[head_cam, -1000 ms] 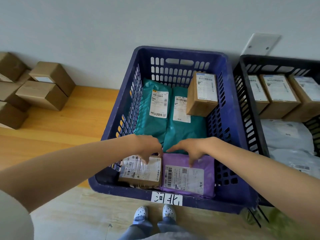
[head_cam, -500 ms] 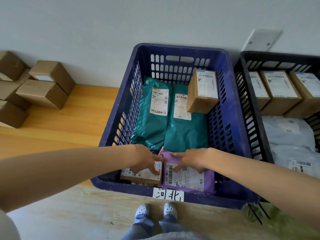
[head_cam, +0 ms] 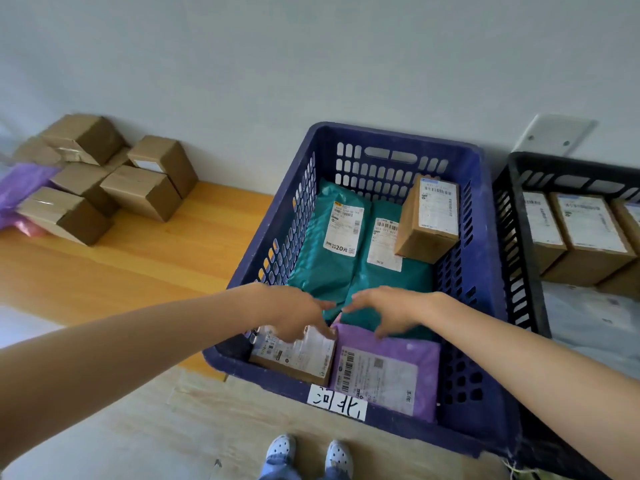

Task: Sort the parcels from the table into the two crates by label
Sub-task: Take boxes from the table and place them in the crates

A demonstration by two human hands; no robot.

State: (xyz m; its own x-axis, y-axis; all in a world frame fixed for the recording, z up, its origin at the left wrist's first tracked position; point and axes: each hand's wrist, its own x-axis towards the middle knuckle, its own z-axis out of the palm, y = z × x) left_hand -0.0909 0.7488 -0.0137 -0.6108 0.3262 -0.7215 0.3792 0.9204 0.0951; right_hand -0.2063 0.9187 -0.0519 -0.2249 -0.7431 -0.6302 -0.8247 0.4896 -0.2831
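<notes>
Over blue crate (head_cam: pixel 484 265): L hand (head_cam: pixel 294 313), R hand (head_cam: pixel 391 310), fingers loose (nr purple mailer (head_cam: pixel 401 344))

I take this for a small parcel-sorting room. A blue crate (head_cam: pixel 485 271) with a handwritten tag (head_cam: pixel 336 402) and a black crate (head_cam: pixel 519 271) stand side by side against a bare wall (head_cam: pixel 311 64). Both hold boxes (head_cam: pixel 429 220) and mailers (head_cam: pixel 325 271) with shipping labels (head_cam: pixel 341 230). A pile (head_cam: pixel 138 192) of cartons sits on the wooden surface (head_cam: pixel 138 265).

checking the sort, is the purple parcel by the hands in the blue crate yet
In: the purple parcel lies flat inside the blue crate, against its near wall.
</notes>
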